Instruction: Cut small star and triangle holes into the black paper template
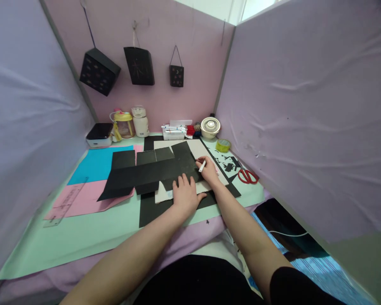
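Note:
My left hand [186, 195] lies flat with fingers spread on the lower edge of a cut and creased black card [149, 171], pressing it down. Pinched in my right hand [208, 170] is a slim white pen-like tool [202, 165]; whether it is a pen or a craft knife I cannot tell. That hand rests at the card's right side. Under the card lie a whitish board [195, 146] and a larger black sheet [149, 215]. The card's left part reaches over pink paper [92, 199] and blue paper [97, 166].
A clear ruler [66, 203] lies at left. Red-handled scissors [248, 176], black scraps [229, 165] and yellow-green tape [222, 145] sit at right. Along the back stand a white bottle [141, 123], a yellow-lidded cup [124, 125], a pen box [174, 132] and a lidded bowl [210, 127].

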Demonstrator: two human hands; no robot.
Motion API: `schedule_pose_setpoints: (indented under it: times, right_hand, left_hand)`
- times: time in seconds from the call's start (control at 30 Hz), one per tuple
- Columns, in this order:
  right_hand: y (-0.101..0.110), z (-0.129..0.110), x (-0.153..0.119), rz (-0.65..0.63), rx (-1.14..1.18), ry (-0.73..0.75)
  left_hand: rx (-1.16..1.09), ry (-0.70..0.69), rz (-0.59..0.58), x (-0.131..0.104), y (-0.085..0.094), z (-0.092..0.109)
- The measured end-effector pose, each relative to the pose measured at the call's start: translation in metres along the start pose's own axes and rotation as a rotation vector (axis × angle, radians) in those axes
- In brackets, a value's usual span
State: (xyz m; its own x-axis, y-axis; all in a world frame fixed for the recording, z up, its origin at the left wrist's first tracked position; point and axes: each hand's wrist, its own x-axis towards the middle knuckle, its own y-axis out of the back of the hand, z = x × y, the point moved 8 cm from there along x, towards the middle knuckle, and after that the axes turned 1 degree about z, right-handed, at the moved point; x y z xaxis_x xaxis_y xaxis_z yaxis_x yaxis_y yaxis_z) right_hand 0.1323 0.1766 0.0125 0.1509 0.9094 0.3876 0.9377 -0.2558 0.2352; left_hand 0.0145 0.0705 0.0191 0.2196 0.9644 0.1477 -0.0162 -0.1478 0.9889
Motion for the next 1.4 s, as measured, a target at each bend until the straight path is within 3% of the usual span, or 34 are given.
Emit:
schedule_pose_setpoints:
  times: [0.23,0.53,0.97,1.13,1.3,1.4]
  right_hand:
    - [0.002,-0.006,0.001,0.039,0.199,0.028]
    - [0.007,-0.008,0.001,0.086,0.293,0.031]
    - [0.011,-0.015,-0.003,0.133,0.150,0.053]
    - [0.042,-0.006,0.016,0.118,-0.132,0.007]
    - [0.093,0.015,0.056,-0.116,-0.547,-0.106]
    - [0.113,0.029,0.075,-0.231,-0.750,-0.171]
  left_hand:
    - [0.001,-0.016,0.063,-0.001,0.000,0.000]
    - [-0.015,-0.055,0.146,-0.001,0.003,0.002]
    - [-0.047,-0.069,0.157,0.000,0.003,0.003]
    - [-0.054,-0.076,0.105,0.003,-0.004,0.001]
    - [-0.057,-0.075,0.092,0.002,-0.002,0.002]
    - [-0.060,-0.072,0.085,0.001,-0.001,0.003]
